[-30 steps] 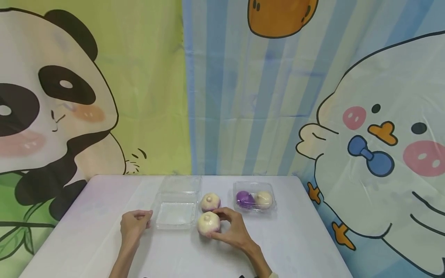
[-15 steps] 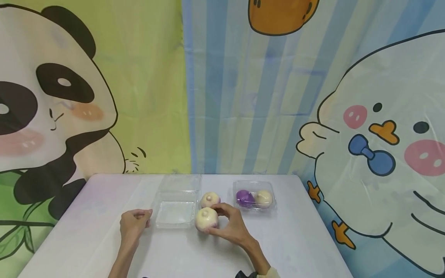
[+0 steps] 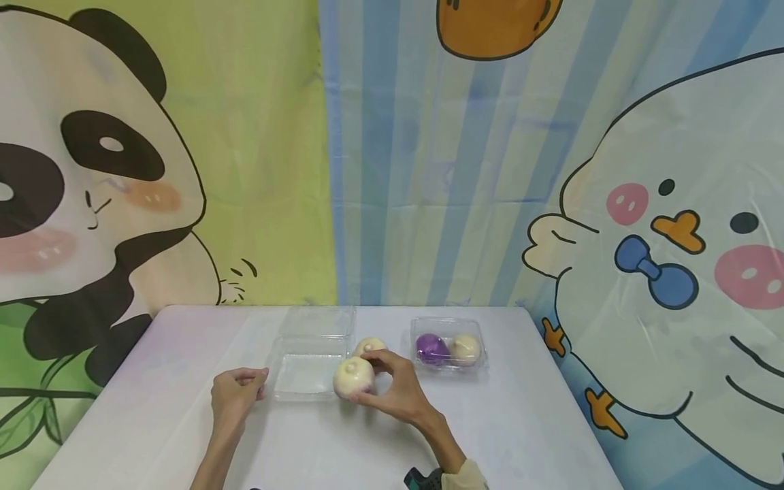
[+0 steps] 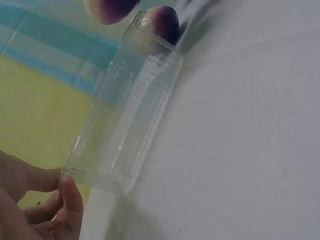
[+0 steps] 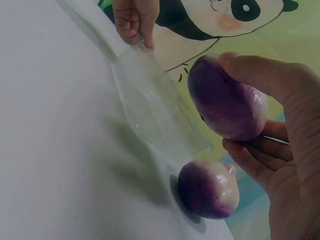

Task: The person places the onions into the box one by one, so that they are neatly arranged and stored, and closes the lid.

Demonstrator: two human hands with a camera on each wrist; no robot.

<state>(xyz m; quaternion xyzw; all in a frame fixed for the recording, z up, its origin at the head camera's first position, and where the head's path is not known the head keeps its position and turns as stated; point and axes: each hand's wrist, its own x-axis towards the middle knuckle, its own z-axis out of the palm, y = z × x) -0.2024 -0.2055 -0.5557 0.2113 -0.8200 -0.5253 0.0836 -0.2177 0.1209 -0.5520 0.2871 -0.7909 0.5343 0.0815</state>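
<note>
Between thumb and fingers my right hand [image 3: 398,391] grips a purple-and-white turnip [image 3: 353,378], raised off the table beside the right front corner of a clear plastic clamshell box [image 3: 309,396]. In the right wrist view the turnip's purple side [image 5: 220,100] faces the camera. A second turnip [image 3: 369,345] stands on the table against the box's right side, partly hidden behind the held one. My left hand [image 3: 235,395] is at the box's left side; in the left wrist view, its thumb and finger pinch the rim of the box [image 4: 117,115]. The lid lies folded back.
Right of the hands, another clear box [image 3: 474,327] contains one purple and one cream round piece. Both boxes stand on a white table [image 3: 520,422]. Behind its back edge hangs a cartoon-printed curtain [image 3: 404,204].
My right hand has lifted the turnip and carried it left toward the open box, now covering part of the second turnip. The left hand has stayed at the box.
</note>
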